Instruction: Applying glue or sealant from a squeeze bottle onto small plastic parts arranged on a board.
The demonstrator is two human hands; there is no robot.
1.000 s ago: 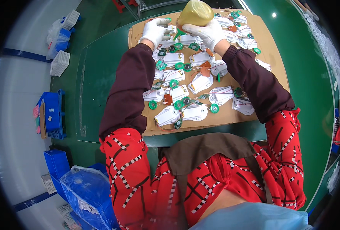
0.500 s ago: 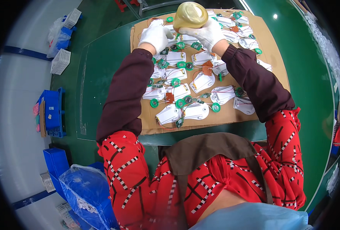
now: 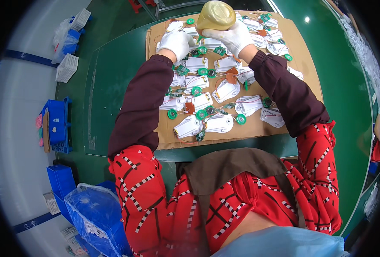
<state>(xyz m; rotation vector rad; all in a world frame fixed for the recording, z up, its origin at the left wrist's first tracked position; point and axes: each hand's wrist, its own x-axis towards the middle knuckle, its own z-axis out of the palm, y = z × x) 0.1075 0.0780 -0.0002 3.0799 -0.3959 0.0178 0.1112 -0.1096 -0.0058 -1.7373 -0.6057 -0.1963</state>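
Observation:
My right hand [image 3: 234, 39], in a white glove, is closed around a yellowish squeeze bottle [image 3: 217, 16], tipped with its base up; its nozzle end is hidden behind the hand. To its left, my gloved left hand [image 3: 177, 44] bends its fingers down over the white housings at the far left of the cardboard; whatever they hold is hidden. White plastic housings [image 3: 226, 91] lie in rows, with thin wires, green circuit boards [image 3: 182, 71], round green-rimmed parts [image 3: 196, 91] and brown squares [image 3: 231, 77] attached.
Brown cardboard [image 3: 301, 51] lies under the parts on a dark green table [image 3: 117, 85]. Blue bins [image 3: 59, 124] and a bag-lined blue bin [image 3: 93, 205] with white pieces stand at the left. White crates [image 3: 67, 68] sit farther back. Part of another person [image 3: 376, 141] shows at the right edge.
My left hand has moved slightly nearer to me, uncovering a white housing behind it. The bottle has tilted a little, turning its base more into view.

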